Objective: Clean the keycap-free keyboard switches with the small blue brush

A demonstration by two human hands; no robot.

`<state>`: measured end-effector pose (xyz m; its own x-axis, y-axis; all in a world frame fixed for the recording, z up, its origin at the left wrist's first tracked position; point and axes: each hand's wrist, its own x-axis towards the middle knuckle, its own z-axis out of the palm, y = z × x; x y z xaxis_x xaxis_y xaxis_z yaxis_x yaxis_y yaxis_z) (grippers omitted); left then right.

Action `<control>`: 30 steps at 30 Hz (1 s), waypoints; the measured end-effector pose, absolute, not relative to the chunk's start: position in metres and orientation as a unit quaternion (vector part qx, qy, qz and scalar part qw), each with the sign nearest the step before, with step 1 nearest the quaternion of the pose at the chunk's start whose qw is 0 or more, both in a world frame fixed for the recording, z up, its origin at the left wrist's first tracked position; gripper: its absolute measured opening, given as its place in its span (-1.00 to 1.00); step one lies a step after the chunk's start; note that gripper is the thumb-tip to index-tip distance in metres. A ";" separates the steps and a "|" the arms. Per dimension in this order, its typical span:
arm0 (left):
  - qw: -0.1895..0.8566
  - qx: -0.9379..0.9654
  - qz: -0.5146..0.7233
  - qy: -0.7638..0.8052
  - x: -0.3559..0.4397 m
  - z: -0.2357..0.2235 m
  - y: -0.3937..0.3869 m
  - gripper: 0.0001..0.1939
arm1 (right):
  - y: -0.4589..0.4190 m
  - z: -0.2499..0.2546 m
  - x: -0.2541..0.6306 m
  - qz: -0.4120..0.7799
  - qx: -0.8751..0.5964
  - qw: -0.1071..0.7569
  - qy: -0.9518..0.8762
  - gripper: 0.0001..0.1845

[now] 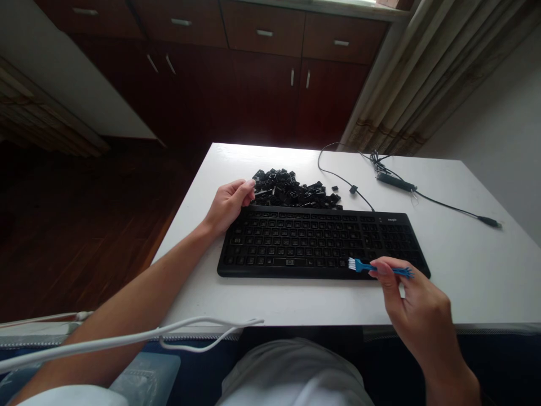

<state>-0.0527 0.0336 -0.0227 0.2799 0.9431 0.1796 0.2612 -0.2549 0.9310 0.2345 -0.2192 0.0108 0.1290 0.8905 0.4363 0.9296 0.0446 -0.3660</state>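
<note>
A black keyboard [291,273] lies on the white table with its keycaps off, the bare key sockets showing. My right hand [422,299] pinches a small blue brush [361,265] between thumb and fingers. The brush's white bristles point left, over the keyboard's lower edge right of the space bar position. My left hand [230,203] is closed at the keyboard's upper left corner, beside the keycap pile. Its fingers are curled together, and what they hold, if anything, is hidden. The heap of loose black keycaps [291,189] lies just behind the keyboard.
The keyboard cable [338,172] runs back to a tied bundle and a black stick-like piece [395,181], ending in a plug [489,221] at right. A white cord [127,338] crosses the near left. Brown cabinets [253,84] stand beyond the white table [456,270].
</note>
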 end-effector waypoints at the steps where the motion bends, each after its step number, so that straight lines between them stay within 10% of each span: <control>1: 0.420 0.681 0.405 0.442 -0.053 -0.023 0.034 -0.59 | -0.218 0.011 0.235 -0.034 -0.682 0.292 -0.669 -0.88; 30: 0.423 0.684 0.402 0.437 -0.053 -0.020 0.032 -0.60 | -0.205 0.011 0.238 -0.063 -0.639 0.286 -0.711 -0.91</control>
